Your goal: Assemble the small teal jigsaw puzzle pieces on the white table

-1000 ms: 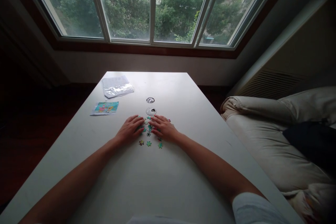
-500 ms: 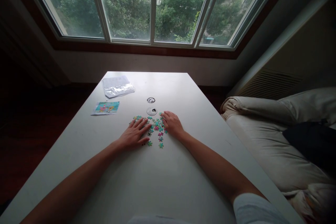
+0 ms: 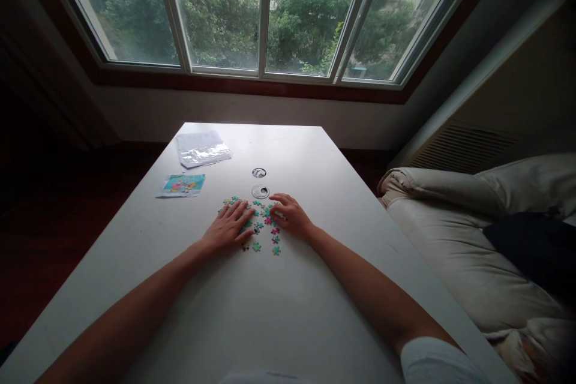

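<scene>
Several small jigsaw pieces, mostly teal with some pink, lie scattered in the middle of a white table. My left hand rests flat on the left side of the pile with its fingers spread. On the right side, my right hand touches the pieces with its fingers curled down onto them; whether it grips a piece I cannot make out.
A colourful picture card lies left of the pile, with a crumpled clear plastic bag beyond it. Two small round lids or holes sit just past the pieces. A light sofa with a dark cushion stands at the right.
My hands first covered the pile together, then drew apart and spread the pieces. My right hand has now come back inward onto the pieces, fingers curling.
</scene>
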`<action>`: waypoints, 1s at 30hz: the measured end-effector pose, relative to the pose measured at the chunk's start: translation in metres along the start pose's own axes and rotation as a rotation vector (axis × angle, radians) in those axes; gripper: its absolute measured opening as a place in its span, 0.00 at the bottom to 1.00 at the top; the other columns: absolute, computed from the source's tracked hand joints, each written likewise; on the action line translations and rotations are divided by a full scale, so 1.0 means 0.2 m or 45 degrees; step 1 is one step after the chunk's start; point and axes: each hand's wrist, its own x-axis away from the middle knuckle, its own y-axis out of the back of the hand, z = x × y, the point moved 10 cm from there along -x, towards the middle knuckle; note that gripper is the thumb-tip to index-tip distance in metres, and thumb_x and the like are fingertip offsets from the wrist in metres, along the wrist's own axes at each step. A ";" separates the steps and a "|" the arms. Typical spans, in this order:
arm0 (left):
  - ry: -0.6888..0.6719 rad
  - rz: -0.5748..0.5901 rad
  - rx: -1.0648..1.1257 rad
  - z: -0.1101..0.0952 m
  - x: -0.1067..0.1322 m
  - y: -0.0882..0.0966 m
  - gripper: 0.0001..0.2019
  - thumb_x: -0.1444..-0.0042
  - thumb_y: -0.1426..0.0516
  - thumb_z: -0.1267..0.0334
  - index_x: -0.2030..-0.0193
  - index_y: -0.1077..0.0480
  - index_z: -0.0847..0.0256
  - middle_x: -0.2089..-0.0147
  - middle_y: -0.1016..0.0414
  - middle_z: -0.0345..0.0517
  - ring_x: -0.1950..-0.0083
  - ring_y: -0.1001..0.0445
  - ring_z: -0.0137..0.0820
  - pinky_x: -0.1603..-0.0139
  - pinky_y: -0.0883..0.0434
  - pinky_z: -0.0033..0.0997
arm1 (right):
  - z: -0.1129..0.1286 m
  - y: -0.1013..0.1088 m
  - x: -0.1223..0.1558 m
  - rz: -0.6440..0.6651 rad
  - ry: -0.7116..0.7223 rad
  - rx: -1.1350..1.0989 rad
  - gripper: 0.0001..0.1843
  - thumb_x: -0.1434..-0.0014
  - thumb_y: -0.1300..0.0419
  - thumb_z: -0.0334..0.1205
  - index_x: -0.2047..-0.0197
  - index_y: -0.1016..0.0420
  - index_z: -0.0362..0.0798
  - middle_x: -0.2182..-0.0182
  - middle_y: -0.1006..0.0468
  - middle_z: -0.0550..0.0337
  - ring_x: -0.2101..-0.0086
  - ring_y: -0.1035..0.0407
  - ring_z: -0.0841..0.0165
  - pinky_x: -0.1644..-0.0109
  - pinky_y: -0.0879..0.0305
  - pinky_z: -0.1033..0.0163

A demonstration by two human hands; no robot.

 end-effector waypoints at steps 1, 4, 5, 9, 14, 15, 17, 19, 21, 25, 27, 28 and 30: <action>0.012 -0.003 0.001 0.01 0.00 0.00 0.32 0.31 0.53 0.42 0.24 0.52 0.45 0.22 0.55 0.45 0.22 0.57 0.47 0.25 0.57 0.56 | 0.02 -0.01 0.00 0.021 0.039 -0.007 0.05 0.37 0.39 0.39 0.59 0.21 0.54 0.39 0.28 0.57 0.36 0.41 0.59 0.32 0.42 0.48; 0.025 -0.011 0.013 0.03 0.00 0.00 0.31 0.31 0.53 0.43 0.25 0.50 0.45 0.22 0.54 0.44 0.22 0.56 0.46 0.25 0.55 0.56 | 0.04 -0.01 0.00 0.046 0.097 -0.017 0.09 0.40 0.34 0.45 0.57 0.22 0.54 0.38 0.29 0.54 0.36 0.41 0.56 0.33 0.42 0.44; 0.025 -0.019 0.021 0.03 0.00 0.00 0.30 0.31 0.53 0.43 0.25 0.48 0.45 0.22 0.53 0.44 0.22 0.56 0.46 0.24 0.55 0.56 | 0.05 -0.01 0.00 0.040 0.106 -0.019 0.10 0.41 0.34 0.46 0.56 0.23 0.54 0.38 0.30 0.53 0.36 0.41 0.55 0.33 0.42 0.44; 0.009 -0.061 0.065 0.03 0.00 0.03 0.29 0.31 0.51 0.46 0.26 0.44 0.48 0.23 0.51 0.45 0.23 0.53 0.45 0.24 0.52 0.54 | 0.07 -0.03 0.01 0.040 0.148 -0.019 0.13 0.42 0.33 0.46 0.55 0.23 0.54 0.37 0.31 0.53 0.36 0.41 0.53 0.33 0.42 0.42; -0.013 -0.085 0.103 0.01 -0.01 0.07 0.27 0.31 0.50 0.49 0.28 0.42 0.50 0.24 0.47 0.47 0.24 0.49 0.44 0.25 0.48 0.53 | 0.06 -0.06 0.01 0.031 0.154 -0.001 0.07 0.39 0.35 0.43 0.57 0.22 0.55 0.37 0.30 0.54 0.36 0.40 0.54 0.34 0.41 0.42; -0.017 -0.095 0.111 0.00 -0.01 0.08 0.26 0.31 0.50 0.50 0.28 0.41 0.50 0.24 0.46 0.47 0.24 0.48 0.44 0.25 0.47 0.53 | 0.06 -0.06 0.01 0.032 0.153 -0.003 0.06 0.39 0.35 0.43 0.58 0.22 0.55 0.38 0.30 0.55 0.36 0.40 0.55 0.34 0.40 0.43; -0.016 -0.128 0.119 0.00 -0.01 0.10 0.24 0.31 0.50 0.52 0.30 0.39 0.51 0.25 0.44 0.47 0.25 0.46 0.44 0.26 0.46 0.52 | 0.05 -0.06 0.00 0.025 0.146 -0.007 0.06 0.39 0.36 0.42 0.57 0.21 0.55 0.38 0.29 0.55 0.36 0.39 0.55 0.34 0.40 0.43; 0.011 -0.184 0.112 0.02 -0.01 0.12 0.22 0.31 0.49 0.53 0.32 0.35 0.52 0.27 0.40 0.47 0.27 0.44 0.44 0.26 0.45 0.52 | 0.05 -0.06 0.00 0.014 0.141 -0.014 0.08 0.38 0.36 0.43 0.56 0.21 0.55 0.38 0.29 0.54 0.37 0.39 0.55 0.34 0.39 0.43; 0.058 -0.253 0.109 0.04 -0.01 0.15 0.20 0.31 0.49 0.55 0.35 0.32 0.53 0.30 0.36 0.48 0.30 0.40 0.44 0.28 0.42 0.52 | 0.06 -0.06 0.00 0.018 0.155 -0.024 0.10 0.37 0.36 0.45 0.53 0.21 0.56 0.38 0.29 0.54 0.37 0.38 0.56 0.34 0.40 0.44; 0.190 -0.376 0.131 0.13 0.00 0.20 0.16 0.33 0.49 0.64 0.43 0.27 0.54 0.42 0.27 0.48 0.40 0.31 0.42 0.37 0.33 0.46 | 0.08 -0.07 0.01 0.072 0.189 -0.049 0.11 0.36 0.37 0.45 0.50 0.20 0.59 0.38 0.29 0.56 0.36 0.39 0.56 0.34 0.41 0.44; 0.258 -0.416 0.134 0.18 0.01 0.21 0.15 0.36 0.48 0.68 0.47 0.25 0.53 0.48 0.25 0.48 0.45 0.29 0.41 0.42 0.31 0.44 | 0.07 -0.08 0.01 0.095 0.180 -0.063 0.11 0.36 0.37 0.45 0.51 0.20 0.59 0.37 0.30 0.56 0.36 0.40 0.55 0.34 0.41 0.44; 0.285 -0.429 0.137 0.21 0.01 0.21 0.16 0.36 0.49 0.69 0.48 0.24 0.53 0.50 0.24 0.47 0.47 0.29 0.41 0.44 0.31 0.44 | 0.06 -0.08 0.00 0.105 0.176 -0.074 0.10 0.37 0.36 0.45 0.52 0.19 0.59 0.37 0.30 0.56 0.35 0.40 0.55 0.34 0.41 0.43; 0.312 -0.444 0.160 0.24 0.02 0.22 0.16 0.37 0.49 0.70 0.49 0.24 0.53 0.53 0.23 0.46 0.49 0.29 0.40 0.46 0.31 0.42 | 0.05 -0.09 0.00 0.127 0.170 -0.098 0.10 0.37 0.36 0.44 0.53 0.20 0.58 0.36 0.31 0.56 0.35 0.41 0.55 0.33 0.42 0.43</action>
